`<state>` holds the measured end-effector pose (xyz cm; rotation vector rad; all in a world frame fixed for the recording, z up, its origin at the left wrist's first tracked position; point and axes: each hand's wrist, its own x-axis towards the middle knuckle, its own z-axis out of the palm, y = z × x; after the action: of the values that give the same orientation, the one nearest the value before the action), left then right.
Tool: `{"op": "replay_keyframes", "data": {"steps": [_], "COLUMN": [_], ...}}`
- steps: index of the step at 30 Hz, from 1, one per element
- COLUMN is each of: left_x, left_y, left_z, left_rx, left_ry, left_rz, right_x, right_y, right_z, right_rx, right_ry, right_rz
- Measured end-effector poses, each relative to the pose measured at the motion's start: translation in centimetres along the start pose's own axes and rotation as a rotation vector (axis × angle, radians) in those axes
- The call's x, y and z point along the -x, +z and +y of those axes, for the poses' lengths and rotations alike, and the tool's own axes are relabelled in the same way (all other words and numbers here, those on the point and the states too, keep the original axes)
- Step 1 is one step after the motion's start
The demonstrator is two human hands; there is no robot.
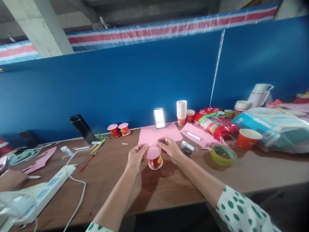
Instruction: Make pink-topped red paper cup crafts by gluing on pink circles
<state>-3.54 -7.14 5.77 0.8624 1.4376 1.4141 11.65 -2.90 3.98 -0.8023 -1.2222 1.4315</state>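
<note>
Between both hands is a round pink paper disc point(154, 152), over the base of a short red paper cup point(155, 162) that rests rim-down on the table. My left hand point(137, 157) pinches the disc's left edge with thumb and fingertips. On the opposite edge, my right hand point(171, 150) pinches it the same way. Whether the disc touches the cup cannot be made out. Behind the hands lies a pink paper sheet point(154, 132). Two more red cups point(115, 132) point(125, 130) with pink discs on top stand at the back, left of the sheet.
Right of my hands are black scissors point(186, 151), a glue stick point(188, 145), a tape roll point(223, 155), an orange paper cup point(249, 139) and a red packet point(214, 122). To the left are a power strip point(45, 190), a black bottle point(82, 129) and another person's hand point(12, 180).
</note>
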Motion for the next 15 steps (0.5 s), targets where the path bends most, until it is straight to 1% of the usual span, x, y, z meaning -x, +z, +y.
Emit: {"op": "replay_keyframes", "data": {"steps": [2, 7, 10, 15], "left_x": [-0.5, -0.6, -0.7, -1.1], "left_y": [0.1, 0.4, 0.4, 0.0], "left_z": [-0.3, -1.1, -1.4, -1.9], "left_rx": [-0.007, 0.107, 0.141, 0.137], "left_ry": [-0.018, -0.04, -0.046, -0.039], "left_rz": [0.007, -0.03, -0.042, -0.084], "right_x": [-0.5, -0.5, -0.4, -0.4], "right_y": [-0.1, -0.3, -0.5, -0.5], "right_z": [0.6, 1.7, 1.9, 2.2], "right_rx": [-0.02, -0.065, -0.085, -0.114], "right_ry": [0.019, 0.062, 0.083, 0.096], "right_rz": [0.021, 0.038, 0.062, 0.08]}}
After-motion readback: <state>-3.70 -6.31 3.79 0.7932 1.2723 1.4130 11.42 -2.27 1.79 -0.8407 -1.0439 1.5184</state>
